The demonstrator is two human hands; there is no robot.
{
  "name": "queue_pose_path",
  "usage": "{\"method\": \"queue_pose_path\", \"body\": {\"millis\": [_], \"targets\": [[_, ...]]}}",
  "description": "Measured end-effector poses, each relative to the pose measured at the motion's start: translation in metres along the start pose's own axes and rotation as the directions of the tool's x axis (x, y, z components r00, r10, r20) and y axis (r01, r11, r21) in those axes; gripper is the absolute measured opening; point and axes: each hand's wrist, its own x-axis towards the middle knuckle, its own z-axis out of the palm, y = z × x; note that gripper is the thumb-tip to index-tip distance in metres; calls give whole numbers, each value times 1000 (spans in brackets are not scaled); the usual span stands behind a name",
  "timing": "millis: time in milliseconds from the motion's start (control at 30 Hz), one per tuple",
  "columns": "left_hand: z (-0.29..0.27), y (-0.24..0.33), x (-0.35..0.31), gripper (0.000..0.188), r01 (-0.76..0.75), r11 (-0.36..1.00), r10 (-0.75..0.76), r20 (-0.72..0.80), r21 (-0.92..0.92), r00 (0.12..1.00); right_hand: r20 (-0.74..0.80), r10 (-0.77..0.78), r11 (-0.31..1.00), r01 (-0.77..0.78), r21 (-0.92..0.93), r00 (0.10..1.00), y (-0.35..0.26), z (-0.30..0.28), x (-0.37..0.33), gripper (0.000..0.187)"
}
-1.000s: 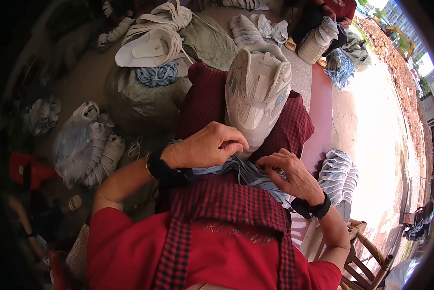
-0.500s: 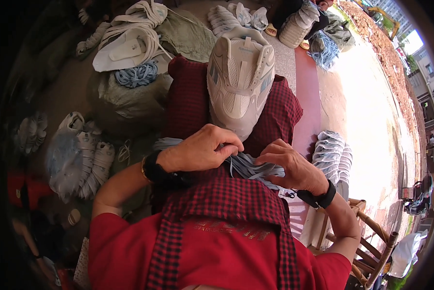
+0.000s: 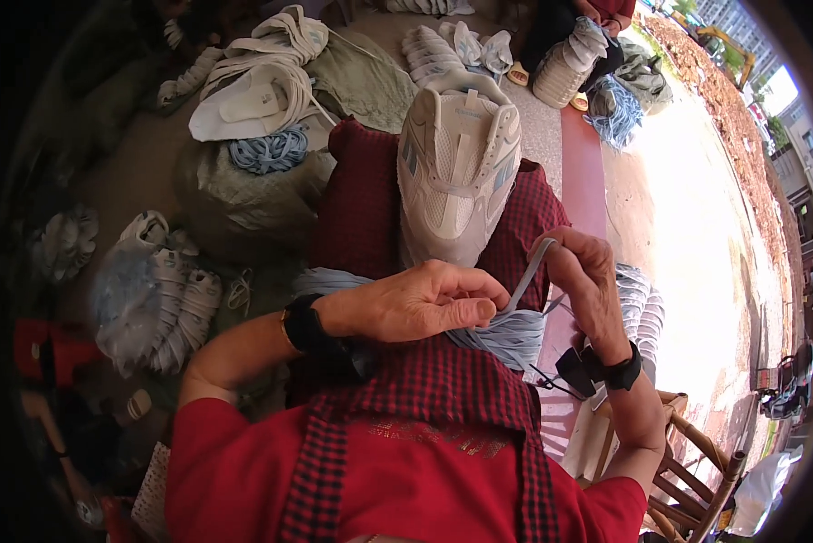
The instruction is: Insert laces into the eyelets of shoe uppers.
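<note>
The left hand [image 3: 424, 303] pinches a bundle of laces [image 3: 510, 330] on the lap; the right hand [image 3: 587, 271] grips one lace [image 3: 531, 265] pulled upward. A sneaker [image 3: 461, 172] rests on the checked apron [image 3: 361, 208]. Sacks [image 3: 243, 195] and shoes [image 3: 166, 299] lie on the concrete floor [image 3: 117, 181].

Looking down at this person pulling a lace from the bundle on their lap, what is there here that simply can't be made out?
- Head view: most of the pale blue lace bundle is hidden under the left hand.
- The right hand pinches one lace; its far end is lost in the bundle.
- The heel of the white sneaker is hidden behind the left hand's knuckles.
- The wooden chair is cut off by the lens rim.
</note>
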Motion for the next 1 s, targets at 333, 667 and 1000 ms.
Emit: {"method": "queue_pose_path", "body": {"millis": [333,667,1000], "targets": [[-68,107,-75,32,-463,868,360,-417,-177,835,-595,-77,997,81,-21,800,54,-156,41,30],[-86,146,-132,30,-687,706,546,-485,-173,684,-799,80,744,-569,-350,596,329,-202,-6,49],[-25,39,30,31,-25,998,24,30,53,999,-99,-77,976,95,195,992,25,-26,48,59]]}}
